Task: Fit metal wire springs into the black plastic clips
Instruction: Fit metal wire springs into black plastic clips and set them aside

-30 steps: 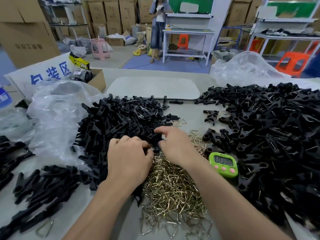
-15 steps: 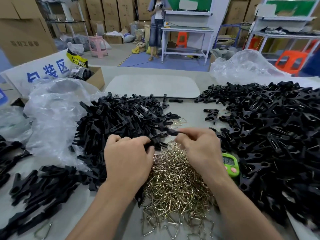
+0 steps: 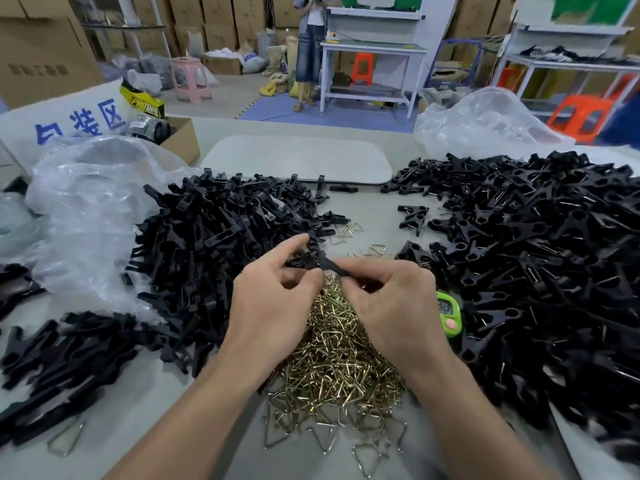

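Found left hand (image 3: 273, 299) grip pinched on one end of clip (image 3: 320, 263), held just above spring heap (image 3: 332, 358) on table (image 3: 374, 216). Judged clip light, stiff and smooth; best taken by both ends, middle left free for spring. Noted long axis running left to right, dipping rightward. Found right hand (image 3: 391, 299) grip pinched on other end.
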### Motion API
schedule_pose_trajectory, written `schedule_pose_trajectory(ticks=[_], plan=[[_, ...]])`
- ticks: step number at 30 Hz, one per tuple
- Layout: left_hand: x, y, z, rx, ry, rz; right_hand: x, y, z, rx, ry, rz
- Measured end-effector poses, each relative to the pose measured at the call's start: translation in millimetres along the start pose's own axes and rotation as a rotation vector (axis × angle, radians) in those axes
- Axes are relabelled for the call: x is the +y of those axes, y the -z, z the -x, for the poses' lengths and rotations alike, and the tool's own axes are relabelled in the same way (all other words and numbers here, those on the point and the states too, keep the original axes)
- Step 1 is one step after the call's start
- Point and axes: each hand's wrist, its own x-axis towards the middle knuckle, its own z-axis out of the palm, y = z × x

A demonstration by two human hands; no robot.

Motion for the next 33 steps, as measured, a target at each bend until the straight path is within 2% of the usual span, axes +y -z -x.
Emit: schedule_pose_trajectory(ticks=[3, 7, 10, 15, 19, 28, 33], plan=[[-1, 3, -2, -0.086, -0.024, -0.034, -1, 1, 0, -0.037, -0.011, -0.031], [-7, 5, -6, -0.167, -0.072, -0.047, 0, -2, -5, -0.058, -0.211, -0.319], [-7, 3, -5, -0.243, -0.105, -0.095, 0, -2, -7, -0.025, -0.269, -0.386], [-8, -3, -1, -0.258, -0.155, -0.126, 1, 0, -8, -0.047, -0.261, -0.357], [-8, -3, -3, -0.249, -0.128, -0.156, 2, 3, -8, -0.061, -0.247, -0.299], [-8, 2, 0, -0.213, -0.186, -0.222, 3, 5, -8, -0.230, -0.228, -0.116], [-4, 8, -4, -0.253, -0.234, -0.211, 4, 11, -13, -0.311, -0.231, -0.261]])
